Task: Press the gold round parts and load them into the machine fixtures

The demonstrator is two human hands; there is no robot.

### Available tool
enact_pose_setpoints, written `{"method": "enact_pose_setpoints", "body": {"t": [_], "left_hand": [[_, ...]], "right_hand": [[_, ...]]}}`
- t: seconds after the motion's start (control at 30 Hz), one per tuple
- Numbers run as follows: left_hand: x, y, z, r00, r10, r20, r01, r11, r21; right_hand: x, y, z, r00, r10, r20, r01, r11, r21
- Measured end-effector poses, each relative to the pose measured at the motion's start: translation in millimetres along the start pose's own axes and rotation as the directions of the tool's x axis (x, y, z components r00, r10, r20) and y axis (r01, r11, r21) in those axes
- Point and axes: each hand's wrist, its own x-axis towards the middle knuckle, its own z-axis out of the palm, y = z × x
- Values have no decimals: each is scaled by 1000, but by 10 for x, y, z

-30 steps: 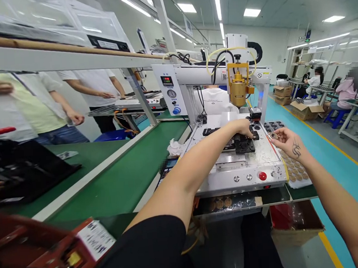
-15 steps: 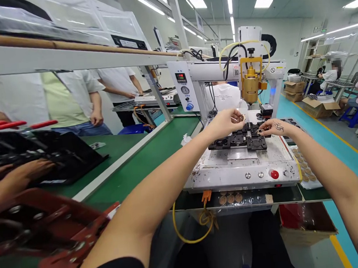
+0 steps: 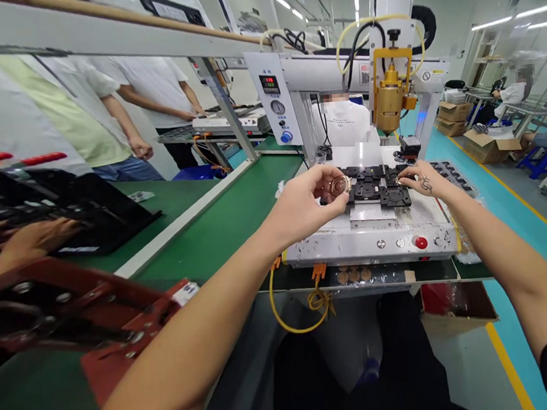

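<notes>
Between thumb and fingers, my left hand (image 3: 313,198) holds a round rose-gold ring-like part (image 3: 341,186), raised over the left side of the black fixture (image 3: 367,190). My right hand (image 3: 423,180) has its fingertips pinched together at the fixture's right side; a small shiny bit shows at the tips, too small to name. The fixture lies on the white bed of a benchtop machine (image 3: 343,247). A gold cylindrical head (image 3: 389,98) hangs behind and above the fixture.
Black trays (image 3: 451,175) lie right of the machine. Round copper-coloured parts (image 3: 355,275) sit below its front edge. At left stand a red metal device (image 3: 122,330) and a black rack (image 3: 108,212) with another person's hands (image 3: 34,239). An open carton (image 3: 459,307) is below the bench.
My left hand has moved left and nearer with the round part, off the fixture's middle. My right hand stays by the fixture's right side. The camera view has shifted.
</notes>
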Motion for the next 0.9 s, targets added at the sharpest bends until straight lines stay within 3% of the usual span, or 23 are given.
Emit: {"method": "enact_pose_setpoints", "body": {"t": [0.1, 0.2, 0.27, 0.33, 0.43, 0.5, 0.6, 0.7, 0.8, 0.9], "left_hand": [[-331, -21, 47, 997, 27, -77, -27, 1000, 4], [-760, -169, 162, 998, -6, -70, 3, 999, -38], [-1022, -312, 344, 998, -47, 49, 52, 993, -108], [-1216, -491, 616, 968, -70, 241, 111, 981, -162], [-1380, -830, 1051, 877, -59, 477, 121, 987, -101], [-1454, -1061, 1248, 856, -66, 513, 84, 996, -12], [-1596, -1298, 1344, 870, -75, 486, 75, 997, 21], [-1760, -1348, 1322, 867, -47, 495, 79, 996, -44], [-1852, -1308, 1300, 857, -44, 514, 115, 988, -107], [-1848, -1291, 1279, 851, -68, 521, 168, 975, -147]], "right_hand": [[-536, -125, -71, 979, 88, -184, -93, 996, -18], [-1346, -275, -109, 904, 170, -392, -179, 984, 14], [-1828, -354, -70, 871, 229, -435, -238, 971, 34], [-2142, -419, 17, 847, 276, -454, -294, 955, 33], [-2317, -570, 167, 793, 279, -542, -320, 947, 19], [-2349, -766, 267, 785, 236, -573, -261, 965, 40], [-2391, -1171, 499, 881, 154, -447, -113, 987, 118], [-2389, -1501, 878, 986, 45, -162, -9, 976, 217], [-2314, -1597, 1275, 998, -30, 47, 16, 961, 278], [-2258, -1534, 1510, 994, -46, 98, 19, 966, 258]]}}
